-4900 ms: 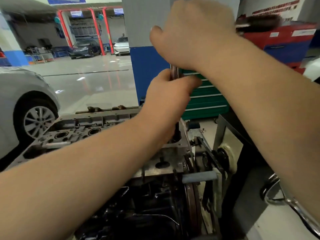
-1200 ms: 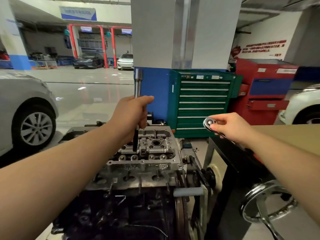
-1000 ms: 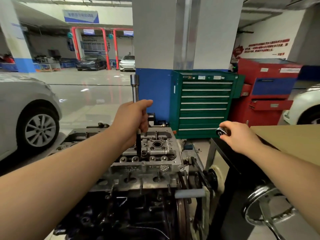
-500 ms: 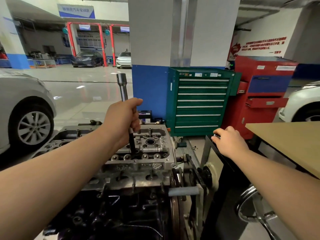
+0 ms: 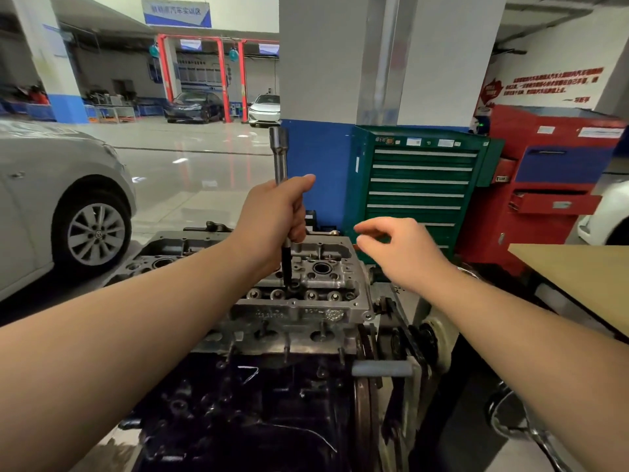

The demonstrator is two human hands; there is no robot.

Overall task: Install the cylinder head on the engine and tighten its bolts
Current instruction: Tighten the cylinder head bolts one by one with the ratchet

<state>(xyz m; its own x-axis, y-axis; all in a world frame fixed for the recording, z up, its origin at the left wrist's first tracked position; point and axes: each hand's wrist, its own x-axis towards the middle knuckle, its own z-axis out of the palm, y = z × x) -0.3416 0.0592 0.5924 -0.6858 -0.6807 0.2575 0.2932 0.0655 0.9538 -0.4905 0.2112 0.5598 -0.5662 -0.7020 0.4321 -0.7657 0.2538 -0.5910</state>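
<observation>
Cylinder head [image 5: 306, 294] sits on the engine [image 5: 245, 403], at twelve o'clock from both forearms. Just beyond its near edge the left hand [image 5: 275, 216] grasps the socket extension [image 5: 281, 158], upright, tip in a bolt hole. At two o'clock the right hand [image 5: 401, 253] hovers loose and empty, having put down the ratchet it held a second ago.

The cylinder head [image 5: 306, 287], a grey cast-aluminium block with round bores and a row of small round openings along its near edge, sat flat on top of the dark, grimy engine [image 5: 245, 413]. A long socket extension [image 5: 282, 206], bright steel above and black below, stood nearly upright with its lower tip down in a recess near the head's near end and its square-drive end free at the top.
</observation>
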